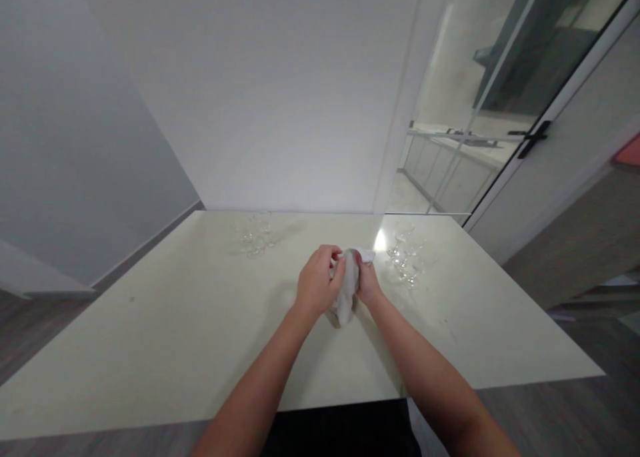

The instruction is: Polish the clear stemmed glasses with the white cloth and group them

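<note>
A pale, light-grey cloth (346, 293) is bunched between my two hands, above the middle of the table. My left hand (317, 281) curls its fingers against the cloth's left side. On the other side, my right hand (368, 283) grips the cloth, with the thumb near its top and a whiter end sticking out past the fingers. Whether something is wrapped inside the cloth is hidden. To the right of my right hand stands a group of clear glasses (407, 257). Another group of clear glasses (256, 235) stands farther off, left of my left hand.
The glossy cream table (165, 323) reaches back to a white wall (280, 110). At the back right is a glass-paned door with a black handle (535, 139). Grey wood-look floor (545, 417) shows beyond the table's front edge.
</note>
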Tool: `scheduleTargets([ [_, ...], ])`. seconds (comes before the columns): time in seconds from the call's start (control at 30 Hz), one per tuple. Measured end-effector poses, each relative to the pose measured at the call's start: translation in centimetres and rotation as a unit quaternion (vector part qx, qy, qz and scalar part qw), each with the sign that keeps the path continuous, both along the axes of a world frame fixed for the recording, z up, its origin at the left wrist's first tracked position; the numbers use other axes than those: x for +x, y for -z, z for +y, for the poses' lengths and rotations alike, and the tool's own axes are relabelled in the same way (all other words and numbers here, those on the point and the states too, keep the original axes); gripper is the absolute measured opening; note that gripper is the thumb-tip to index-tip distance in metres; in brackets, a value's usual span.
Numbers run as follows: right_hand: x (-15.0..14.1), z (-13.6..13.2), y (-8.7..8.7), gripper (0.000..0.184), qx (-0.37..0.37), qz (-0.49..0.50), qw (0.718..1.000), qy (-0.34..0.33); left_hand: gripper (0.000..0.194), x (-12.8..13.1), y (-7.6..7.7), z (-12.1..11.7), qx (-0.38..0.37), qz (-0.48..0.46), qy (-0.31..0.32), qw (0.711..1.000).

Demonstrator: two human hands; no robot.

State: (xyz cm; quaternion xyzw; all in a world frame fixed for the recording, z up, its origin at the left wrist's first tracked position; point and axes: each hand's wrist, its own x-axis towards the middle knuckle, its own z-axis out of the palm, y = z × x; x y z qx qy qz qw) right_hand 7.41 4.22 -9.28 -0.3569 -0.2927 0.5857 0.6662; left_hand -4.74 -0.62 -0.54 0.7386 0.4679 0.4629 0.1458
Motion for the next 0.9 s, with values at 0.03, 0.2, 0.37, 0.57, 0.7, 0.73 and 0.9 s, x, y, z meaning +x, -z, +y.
scheduleTargets([
  [0.03, -0.1, 0.1, -0.1, 0.037, -0.012, 0.022, 1.000, 0.001, 0.024, -0.5, 1.1, 0.8, -0.029, 0.038, -0.017, 0.999],
  [0.2, -0.1, 0.1, -0.5, 0.046, -0.038, 0.099, 0.992, -0.072, 0.034, -0.7, 5.7, 0.8, -0.124, 0.019, 0.028, 0.992],
  [0.37, 0.0, -0.8, -1.1, 0.052, -0.039, 0.117, 0.982, -0.143, 0.053, 0.2, 7.0, 0.9, -0.181, -0.081, 0.066, 0.978],
  [0.57, -0.2, -2.1, -0.8, 0.045, -0.042, 0.018, 0.990, -0.136, 0.055, -0.4, 6.7, 1.3, -0.341, -0.260, 0.183, 0.885],
  [0.7, -0.3, -2.2, -0.8, 0.039, -0.023, -0.021, 0.994, -0.104, 0.049, -0.3, 6.3, 1.0, -0.392, -0.292, 0.191, 0.851],
  [0.73, -0.3, -2.2, -0.9, 0.038, -0.017, -0.031, 0.995, -0.088, 0.046, -0.2, 6.3, 1.0, -0.382, -0.288, 0.177, 0.860],
  [0.9, -0.4, -1.6, -1.0, 0.039, -0.014, -0.026, 0.999, -0.024, 0.045, 0.1, 6.7, 1.2, -0.366, -0.265, 0.151, 0.879],
])
